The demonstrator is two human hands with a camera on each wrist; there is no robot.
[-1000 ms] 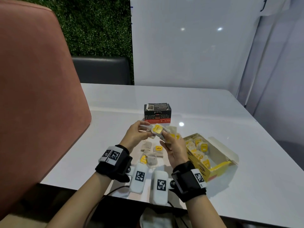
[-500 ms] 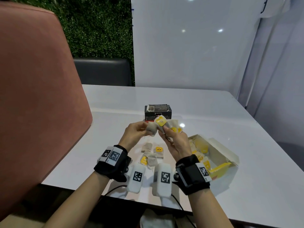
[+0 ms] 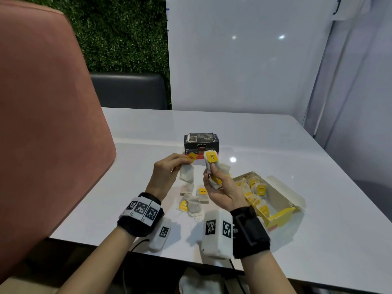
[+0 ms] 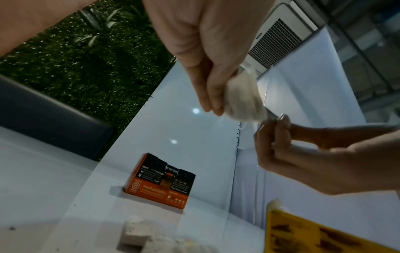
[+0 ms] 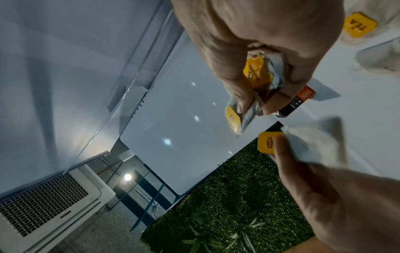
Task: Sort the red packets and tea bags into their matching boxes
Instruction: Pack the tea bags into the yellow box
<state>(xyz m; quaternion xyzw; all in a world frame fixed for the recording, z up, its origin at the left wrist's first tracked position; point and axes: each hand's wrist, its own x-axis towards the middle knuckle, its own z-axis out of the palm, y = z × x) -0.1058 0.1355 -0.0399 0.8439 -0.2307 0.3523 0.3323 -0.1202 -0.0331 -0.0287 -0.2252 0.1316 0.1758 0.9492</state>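
Note:
My left hand pinches one tea bag by its top, its yellow tag sticking up above the fingers. Beside it my right hand grips a bunch of tea bags with yellow tags. Both hands hover above the white table, a small gap between them. Several loose tea bags lie on the table below the hands. The open yellow box with tea bags inside sits at the right. A black and orange box stands just behind the hands. No red packets show.
A pink chair back fills the left side, close to the table's edge. A dark seat and a green hedge wall lie beyond the table. A white panel stands at the far edge.
The hands were joined on the bunch of tea bags. They have drawn apart, and the left hand has come away with a single tea bag.

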